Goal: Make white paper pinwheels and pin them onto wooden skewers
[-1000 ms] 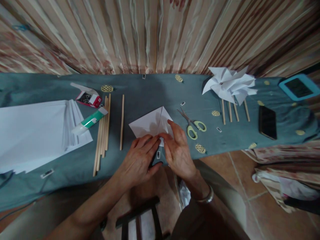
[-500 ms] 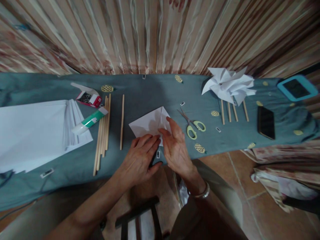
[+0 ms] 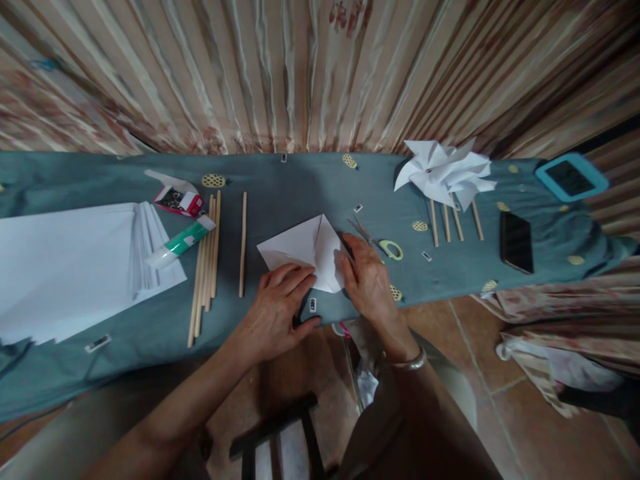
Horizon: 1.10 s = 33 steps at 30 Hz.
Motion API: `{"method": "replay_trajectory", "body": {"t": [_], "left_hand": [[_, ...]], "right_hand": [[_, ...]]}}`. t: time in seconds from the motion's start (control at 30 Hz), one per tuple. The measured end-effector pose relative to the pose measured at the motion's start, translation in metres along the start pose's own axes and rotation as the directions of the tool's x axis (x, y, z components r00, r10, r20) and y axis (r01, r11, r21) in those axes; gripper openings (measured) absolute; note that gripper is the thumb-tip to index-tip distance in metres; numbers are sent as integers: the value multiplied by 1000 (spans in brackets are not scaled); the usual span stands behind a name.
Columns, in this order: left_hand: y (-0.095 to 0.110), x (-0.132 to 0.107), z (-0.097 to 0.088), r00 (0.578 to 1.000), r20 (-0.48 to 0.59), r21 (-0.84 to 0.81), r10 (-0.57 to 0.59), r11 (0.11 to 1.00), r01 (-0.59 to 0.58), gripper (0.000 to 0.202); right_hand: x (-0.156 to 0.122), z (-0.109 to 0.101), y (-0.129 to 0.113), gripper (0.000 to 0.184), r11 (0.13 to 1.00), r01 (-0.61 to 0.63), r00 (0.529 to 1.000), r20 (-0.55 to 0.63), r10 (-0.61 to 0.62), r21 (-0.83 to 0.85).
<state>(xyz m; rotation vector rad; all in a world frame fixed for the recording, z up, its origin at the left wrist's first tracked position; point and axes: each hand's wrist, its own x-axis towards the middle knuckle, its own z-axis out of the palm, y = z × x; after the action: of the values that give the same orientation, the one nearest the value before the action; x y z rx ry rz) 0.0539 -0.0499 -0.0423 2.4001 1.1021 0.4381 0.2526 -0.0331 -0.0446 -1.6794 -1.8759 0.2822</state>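
Observation:
A folded sheet of white paper [image 3: 295, 242] lies on the cloth-covered table, with a crease running down from its top corner. My left hand [image 3: 277, 307] rests along its lower left edge, fingers stretched out and holding it down. At the right corner of the paper is my right hand [image 3: 373, 283], its thumb and curled fingers closed about the edge of the folded part. Just beyond that hand lie scissors [image 3: 391, 249] with yellow-green handles, one handle partly hidden behind my fingers.
To the left are loose wooden sticks [image 3: 205, 267], a single stick [image 3: 243, 247], a green-and-white glue tube [image 3: 183, 241], a small red box [image 3: 177, 200] and stacked paper [image 3: 65, 267]. Rightward stand paper pinwheels [image 3: 443, 172], a phone [image 3: 517, 242] and a blue-framed device [image 3: 573, 177].
My right hand has moved right from the paper's middle crease to its right corner, and more of the folded right part shows. My left hand stays nearly in place. The view has shifted slightly.

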Motion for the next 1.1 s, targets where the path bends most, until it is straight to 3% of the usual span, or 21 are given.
{"method": "replay_trajectory", "body": {"t": [0.3, 0.47, 0.6, 0.83, 0.97, 1.1], "left_hand": [[-10, -4, -1, 995, -93, -53, 35, 998, -40, 53], [-19, -10, -4, 986, -167, 18, 20, 1000, -17, 57], [-31, -14, -12, 981, -193, 81, -18, 996, 35, 49], [-48, -19, -28, 960, -269, 142, -83, 982, 125, 42], [-40, -20, -26, 962, -269, 124, -51, 988, 87, 39], [-27, -21, -20, 984, -178, 65, -6, 998, 18, 39]], "right_hand": [[-5, -11, -1, 33, 966, -197, 979, 83, 185, 169], [-16, -6, -1, 46, 881, -320, 948, 116, 298, 350], [-26, -7, -3, 45, 804, -332, 941, 230, 247, 494], [-39, -21, 5, 32, 846, -288, 928, 349, 132, 448], [-39, -22, 3, 30, 915, -134, 950, 311, 10, 381], [-37, -21, -4, 31, 955, -3, 957, 279, -83, 296]]}}
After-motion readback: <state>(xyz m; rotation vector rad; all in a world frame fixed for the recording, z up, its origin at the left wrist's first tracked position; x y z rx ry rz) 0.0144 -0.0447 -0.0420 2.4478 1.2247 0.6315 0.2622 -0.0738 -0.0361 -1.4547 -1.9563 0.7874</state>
